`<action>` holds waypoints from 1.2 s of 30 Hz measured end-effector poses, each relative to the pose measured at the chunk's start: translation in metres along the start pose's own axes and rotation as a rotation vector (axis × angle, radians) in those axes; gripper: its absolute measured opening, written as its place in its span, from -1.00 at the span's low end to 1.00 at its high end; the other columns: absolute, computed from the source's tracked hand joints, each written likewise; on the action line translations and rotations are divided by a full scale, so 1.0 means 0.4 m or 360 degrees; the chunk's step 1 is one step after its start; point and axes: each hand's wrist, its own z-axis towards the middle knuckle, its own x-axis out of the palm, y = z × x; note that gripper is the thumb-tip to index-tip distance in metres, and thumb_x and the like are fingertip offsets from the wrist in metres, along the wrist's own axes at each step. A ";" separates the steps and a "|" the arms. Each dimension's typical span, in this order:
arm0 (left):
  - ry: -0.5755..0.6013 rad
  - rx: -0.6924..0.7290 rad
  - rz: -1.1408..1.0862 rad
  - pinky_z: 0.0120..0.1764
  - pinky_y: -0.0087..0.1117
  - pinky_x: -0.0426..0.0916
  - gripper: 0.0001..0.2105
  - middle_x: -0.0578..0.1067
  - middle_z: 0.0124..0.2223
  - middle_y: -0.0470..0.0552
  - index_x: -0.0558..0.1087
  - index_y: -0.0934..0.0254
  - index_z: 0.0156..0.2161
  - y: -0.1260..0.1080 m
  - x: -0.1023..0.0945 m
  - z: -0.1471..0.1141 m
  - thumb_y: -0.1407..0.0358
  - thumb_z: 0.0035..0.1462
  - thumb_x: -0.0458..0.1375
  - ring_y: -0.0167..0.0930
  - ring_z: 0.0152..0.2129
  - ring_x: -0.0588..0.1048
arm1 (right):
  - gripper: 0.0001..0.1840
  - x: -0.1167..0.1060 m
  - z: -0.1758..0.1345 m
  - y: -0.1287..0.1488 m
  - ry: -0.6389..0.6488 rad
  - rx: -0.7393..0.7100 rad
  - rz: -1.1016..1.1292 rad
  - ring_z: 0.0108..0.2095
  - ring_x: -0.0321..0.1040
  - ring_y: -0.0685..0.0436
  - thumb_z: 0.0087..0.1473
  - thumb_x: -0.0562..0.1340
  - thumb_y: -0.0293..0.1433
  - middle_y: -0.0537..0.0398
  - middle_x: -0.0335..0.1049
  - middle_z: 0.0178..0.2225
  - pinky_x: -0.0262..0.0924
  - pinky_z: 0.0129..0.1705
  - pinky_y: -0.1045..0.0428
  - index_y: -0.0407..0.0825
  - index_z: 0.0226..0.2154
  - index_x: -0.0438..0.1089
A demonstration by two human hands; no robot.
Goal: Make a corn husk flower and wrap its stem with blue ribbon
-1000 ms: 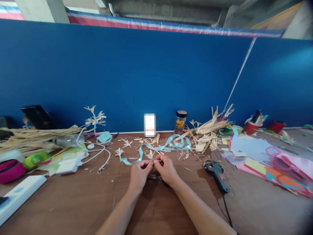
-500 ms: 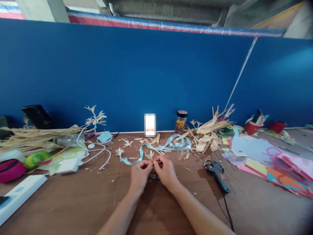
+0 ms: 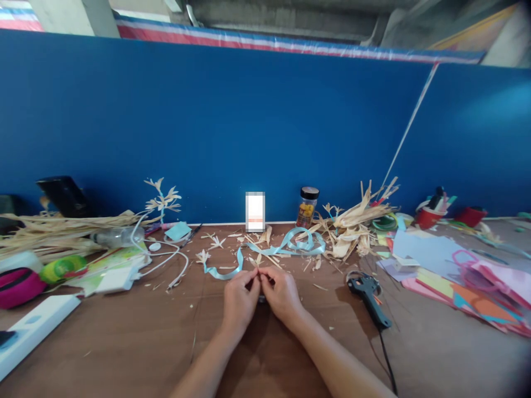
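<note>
Fingertips of my left hand (image 3: 241,298) and my right hand (image 3: 284,296) meet in a pinch over the middle of the table. Between them is the base of a small corn husk flower (image 3: 256,262), its pale petals pointing away from me. A small dark object (image 3: 261,299) shows in part between the hands; its kind is hidden. Just beyond my left hand lies a light blue ribbon (image 3: 224,275) with a second husk flower (image 3: 203,257) at its end. More looped blue ribbon (image 3: 305,239) lies beyond my right hand.
A black glue gun (image 3: 369,301) with its cord lies on the right, near coloured paper (image 3: 431,251). Corn husks (image 3: 352,235) are heaped beside a black-lidded jar (image 3: 307,205). On the left are white cables (image 3: 182,265), a power strip (image 3: 39,331) and a standing husk flower stem (image 3: 162,202).
My two hands have drawn closer together at the fingertips, covering more of the flower's base and the dark object. The things around them have not moved.
</note>
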 end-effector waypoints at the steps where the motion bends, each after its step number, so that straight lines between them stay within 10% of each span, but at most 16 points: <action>1: 0.0036 0.0003 -0.0037 -0.33 -0.42 0.27 -0.76 0.43 -0.43 0.02 0.48 0.29 -0.31 -0.004 -0.001 0.000 0.30 0.01 -0.03 -0.38 -0.43 0.39 | -0.73 0.000 0.002 -0.004 -0.0015 0.0022 0.0039 -0.36 0.30 -0.04 -0.02 0.05 -0.48 0.06 0.41 -0.36 0.17 -0.29 0.09 0.00 -0.30 0.40; 19: 0.0385 -0.0246 -0.0535 -0.22 -0.41 0.19 -0.65 0.32 -0.30 0.01 0.38 0.35 -0.30 -0.014 0.001 -0.003 0.18 0.12 -0.18 -0.41 -0.35 0.30 | -0.84 0.002 0.010 -0.043 -0.0206 0.0247 -0.0143 -0.46 0.30 -0.02 -0.09 0.07 -0.43 0.10 0.39 -0.46 0.15 -0.40 0.11 -0.02 -0.45 0.36; 36: 0.0377 0.0079 -0.0305 -0.02 -0.28 0.09 -0.64 0.29 -0.10 0.15 0.38 0.36 -0.09 -0.025 0.001 -0.007 0.22 0.10 -0.10 -0.29 -0.11 0.24 | -0.88 0.002 0.016 -0.054 -0.0164 0.0265 0.0036 -0.49 0.26 -0.02 -0.08 0.08 -0.37 0.13 0.35 -0.50 0.14 -0.41 0.10 -0.03 -0.47 0.31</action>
